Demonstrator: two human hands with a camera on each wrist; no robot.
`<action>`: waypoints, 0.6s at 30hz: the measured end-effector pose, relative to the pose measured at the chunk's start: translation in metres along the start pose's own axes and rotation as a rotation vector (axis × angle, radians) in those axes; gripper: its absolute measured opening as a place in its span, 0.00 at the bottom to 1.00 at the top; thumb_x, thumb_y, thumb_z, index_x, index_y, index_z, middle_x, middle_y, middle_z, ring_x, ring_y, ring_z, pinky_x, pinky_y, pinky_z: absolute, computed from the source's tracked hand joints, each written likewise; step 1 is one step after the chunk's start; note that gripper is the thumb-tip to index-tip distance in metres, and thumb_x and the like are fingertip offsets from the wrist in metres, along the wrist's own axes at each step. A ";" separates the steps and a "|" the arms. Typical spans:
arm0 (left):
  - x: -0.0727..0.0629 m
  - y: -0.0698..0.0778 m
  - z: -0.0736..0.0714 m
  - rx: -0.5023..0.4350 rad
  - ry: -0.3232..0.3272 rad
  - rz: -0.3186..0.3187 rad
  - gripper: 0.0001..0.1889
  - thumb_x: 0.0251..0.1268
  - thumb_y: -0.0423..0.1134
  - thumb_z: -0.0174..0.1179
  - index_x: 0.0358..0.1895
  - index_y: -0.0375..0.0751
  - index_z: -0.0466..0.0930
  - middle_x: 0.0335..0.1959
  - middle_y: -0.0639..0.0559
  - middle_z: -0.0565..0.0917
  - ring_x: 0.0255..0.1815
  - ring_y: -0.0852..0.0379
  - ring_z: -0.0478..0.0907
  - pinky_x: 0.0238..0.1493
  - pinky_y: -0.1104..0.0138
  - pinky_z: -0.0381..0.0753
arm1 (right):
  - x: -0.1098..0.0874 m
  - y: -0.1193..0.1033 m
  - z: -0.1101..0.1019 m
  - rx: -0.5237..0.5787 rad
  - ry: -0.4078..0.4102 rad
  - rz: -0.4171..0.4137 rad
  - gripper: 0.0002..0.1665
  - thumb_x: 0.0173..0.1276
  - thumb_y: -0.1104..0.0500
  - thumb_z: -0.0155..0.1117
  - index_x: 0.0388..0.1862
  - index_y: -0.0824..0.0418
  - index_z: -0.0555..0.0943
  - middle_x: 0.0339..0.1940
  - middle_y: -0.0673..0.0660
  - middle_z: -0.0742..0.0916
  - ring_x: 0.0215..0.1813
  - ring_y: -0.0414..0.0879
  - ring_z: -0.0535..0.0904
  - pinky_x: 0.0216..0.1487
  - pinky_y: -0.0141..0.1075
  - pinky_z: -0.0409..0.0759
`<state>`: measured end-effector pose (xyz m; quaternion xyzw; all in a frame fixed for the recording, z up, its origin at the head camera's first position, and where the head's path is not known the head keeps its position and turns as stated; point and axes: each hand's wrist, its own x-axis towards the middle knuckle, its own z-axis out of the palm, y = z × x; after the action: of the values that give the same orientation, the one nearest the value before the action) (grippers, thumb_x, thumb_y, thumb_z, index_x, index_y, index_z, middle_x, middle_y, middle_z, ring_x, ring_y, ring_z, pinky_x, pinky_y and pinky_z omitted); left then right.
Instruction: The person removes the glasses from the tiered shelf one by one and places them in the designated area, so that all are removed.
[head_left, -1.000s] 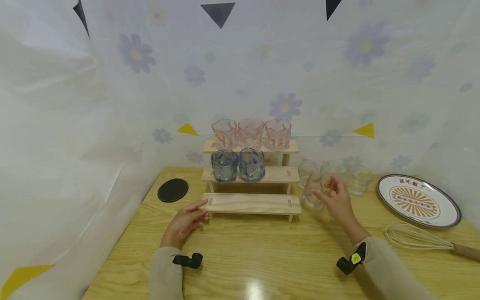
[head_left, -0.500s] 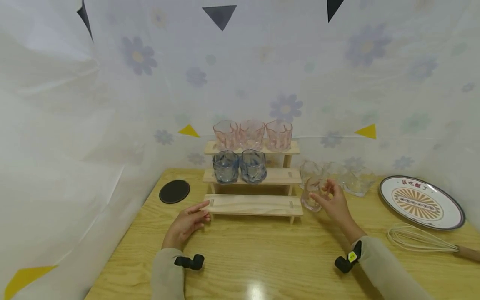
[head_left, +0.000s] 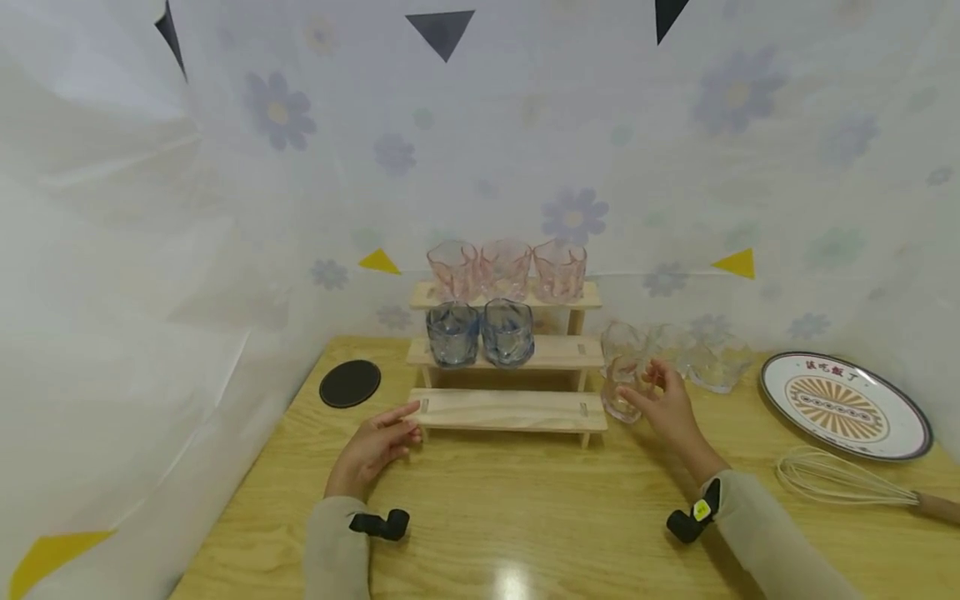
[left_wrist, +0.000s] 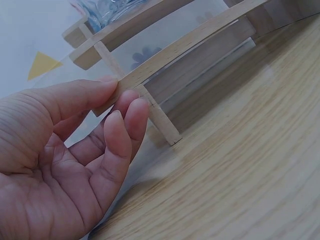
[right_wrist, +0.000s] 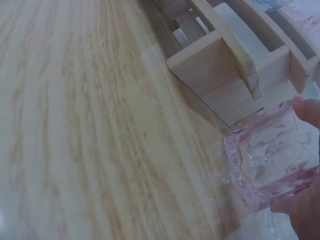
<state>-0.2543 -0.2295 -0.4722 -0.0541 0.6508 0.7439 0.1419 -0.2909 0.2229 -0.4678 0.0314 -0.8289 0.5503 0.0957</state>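
A three-tier wooden display rack point(head_left: 517, 411) stands mid-table. My left hand point(head_left: 372, 450) pinches the left end of its lowest board, thumb on top and fingertips beneath, as the left wrist view shows. My right hand point(head_left: 663, 408) holds a clear, pink-tinged glass tumbler point(right_wrist: 272, 155) between thumb and fingers, just right of the rack, its base close to the tabletop. Pink tumblers point(head_left: 505, 271) line the top tier. Two blue tumblers point(head_left: 507, 335) occupy the left and middle of the second tier, while the lowest tier is bare.
Several clear tumblers point(head_left: 717, 364) cluster behind my right hand. Farther right lie an oval patterned plate point(head_left: 795, 375) and a whisk point(head_left: 840, 479) with a wooden handle. At the left, a round black coaster point(head_left: 350, 383) lies on the table. A flower-print sheet point(head_left: 480, 125) hangs behind.
My right hand has brought the tumbler slightly down and nearer, beside the rack's right end. The left hand keeps its hold on the rack. The head view has shifted slightly.
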 end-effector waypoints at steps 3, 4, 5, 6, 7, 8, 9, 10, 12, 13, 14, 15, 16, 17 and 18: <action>0.000 0.000 0.000 -0.004 -0.002 -0.001 0.27 0.66 0.32 0.59 0.68 0.38 0.66 0.29 0.54 0.85 0.30 0.63 0.82 0.26 0.74 0.76 | 0.001 -0.002 0.000 0.016 -0.006 -0.002 0.53 0.63 0.52 0.68 0.74 0.71 0.48 0.64 0.68 0.63 0.64 0.59 0.61 0.48 0.18 0.68; -0.001 0.001 0.000 -0.005 -0.004 0.000 0.28 0.66 0.33 0.59 0.69 0.38 0.65 0.29 0.54 0.85 0.30 0.63 0.82 0.26 0.74 0.75 | 0.001 -0.002 0.000 0.022 -0.008 -0.001 0.53 0.63 0.52 0.68 0.74 0.71 0.48 0.64 0.68 0.63 0.64 0.59 0.61 0.48 0.17 0.67; 0.000 0.001 0.000 -0.007 -0.002 -0.003 0.28 0.66 0.33 0.59 0.69 0.38 0.65 0.29 0.54 0.85 0.30 0.63 0.82 0.26 0.74 0.75 | 0.001 -0.002 0.000 0.024 -0.008 -0.002 0.53 0.63 0.53 0.68 0.74 0.71 0.48 0.64 0.68 0.63 0.64 0.59 0.61 0.47 0.16 0.67; 0.000 0.001 0.000 -0.007 -0.002 -0.005 0.28 0.66 0.33 0.59 0.69 0.38 0.65 0.29 0.54 0.85 0.31 0.63 0.82 0.26 0.74 0.75 | 0.001 -0.002 0.000 0.025 -0.007 -0.004 0.52 0.63 0.53 0.68 0.73 0.71 0.48 0.64 0.69 0.63 0.64 0.59 0.61 0.46 0.16 0.67; 0.000 0.001 0.000 -0.008 -0.003 -0.006 0.28 0.66 0.33 0.59 0.69 0.38 0.65 0.29 0.54 0.85 0.31 0.63 0.82 0.26 0.74 0.75 | 0.001 -0.002 0.000 0.025 -0.006 -0.005 0.52 0.63 0.53 0.68 0.73 0.72 0.48 0.64 0.69 0.63 0.64 0.59 0.61 0.46 0.15 0.66; 0.000 0.001 0.000 -0.007 -0.005 -0.007 0.28 0.66 0.33 0.59 0.69 0.38 0.65 0.29 0.53 0.85 0.31 0.63 0.82 0.26 0.74 0.75 | 0.001 -0.001 0.000 0.019 -0.005 -0.005 0.52 0.63 0.53 0.68 0.73 0.72 0.48 0.64 0.69 0.63 0.64 0.59 0.61 0.46 0.15 0.66; 0.000 0.001 0.000 -0.009 -0.004 -0.009 0.28 0.66 0.33 0.59 0.69 0.38 0.65 0.29 0.53 0.85 0.31 0.62 0.82 0.26 0.74 0.76 | 0.001 -0.001 0.000 0.013 -0.005 -0.007 0.52 0.63 0.53 0.68 0.73 0.72 0.48 0.64 0.69 0.63 0.64 0.59 0.61 0.46 0.16 0.66; 0.000 0.001 0.000 -0.009 -0.005 -0.010 0.28 0.66 0.34 0.59 0.69 0.38 0.65 0.29 0.53 0.85 0.31 0.62 0.82 0.26 0.74 0.76 | 0.001 0.000 0.000 0.006 -0.004 -0.009 0.52 0.63 0.53 0.68 0.73 0.72 0.49 0.63 0.69 0.64 0.63 0.59 0.62 0.46 0.16 0.66; 0.000 0.001 0.000 -0.014 -0.006 -0.011 0.28 0.65 0.33 0.59 0.69 0.38 0.65 0.29 0.53 0.85 0.31 0.63 0.82 0.26 0.75 0.76 | 0.001 0.000 0.001 -0.007 -0.002 -0.010 0.51 0.63 0.52 0.67 0.73 0.72 0.49 0.63 0.69 0.64 0.63 0.59 0.62 0.47 0.18 0.67; 0.000 0.000 0.000 -0.018 -0.008 -0.011 0.28 0.65 0.33 0.59 0.69 0.38 0.65 0.29 0.53 0.85 0.30 0.63 0.82 0.25 0.75 0.76 | 0.001 0.000 0.001 -0.011 -0.003 -0.009 0.52 0.63 0.52 0.67 0.73 0.72 0.49 0.63 0.69 0.64 0.63 0.59 0.62 0.47 0.19 0.67; 0.000 0.000 0.000 -0.021 -0.009 -0.010 0.28 0.65 0.33 0.59 0.69 0.38 0.65 0.29 0.53 0.85 0.30 0.63 0.82 0.25 0.75 0.76 | 0.001 0.000 0.001 -0.015 -0.004 -0.009 0.51 0.63 0.52 0.67 0.73 0.72 0.49 0.63 0.69 0.64 0.63 0.59 0.62 0.48 0.19 0.67; 0.000 0.000 0.000 -0.022 -0.009 -0.010 0.28 0.65 0.32 0.59 0.69 0.38 0.65 0.29 0.53 0.85 0.30 0.63 0.82 0.25 0.75 0.76 | 0.001 -0.001 0.000 -0.014 -0.005 -0.008 0.51 0.64 0.52 0.67 0.73 0.72 0.49 0.63 0.69 0.64 0.63 0.59 0.62 0.48 0.20 0.68; 0.000 0.000 0.000 -0.022 -0.011 -0.009 0.28 0.65 0.32 0.59 0.69 0.38 0.65 0.29 0.53 0.85 0.30 0.63 0.82 0.25 0.75 0.76 | 0.001 -0.001 0.000 -0.012 -0.007 -0.008 0.52 0.64 0.52 0.67 0.73 0.72 0.48 0.63 0.69 0.64 0.63 0.59 0.62 0.48 0.20 0.68; 0.000 -0.001 0.000 -0.022 -0.011 -0.010 0.28 0.65 0.32 0.59 0.69 0.38 0.65 0.29 0.53 0.85 0.30 0.63 0.82 0.25 0.75 0.76 | 0.001 -0.001 0.000 -0.010 -0.009 -0.007 0.52 0.64 0.52 0.67 0.73 0.72 0.48 0.63 0.69 0.64 0.63 0.59 0.62 0.48 0.20 0.68; 0.000 -0.001 0.000 -0.021 -0.010 -0.009 0.28 0.65 0.32 0.59 0.69 0.38 0.65 0.29 0.53 0.85 0.30 0.63 0.82 0.26 0.75 0.76 | 0.001 -0.001 -0.001 -0.008 -0.012 -0.006 0.52 0.64 0.52 0.67 0.73 0.72 0.48 0.64 0.69 0.63 0.64 0.59 0.62 0.48 0.19 0.67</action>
<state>-0.2538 -0.2296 -0.4731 -0.0548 0.6420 0.7503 0.1480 -0.2917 0.2230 -0.4664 0.0368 -0.8315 0.5465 0.0926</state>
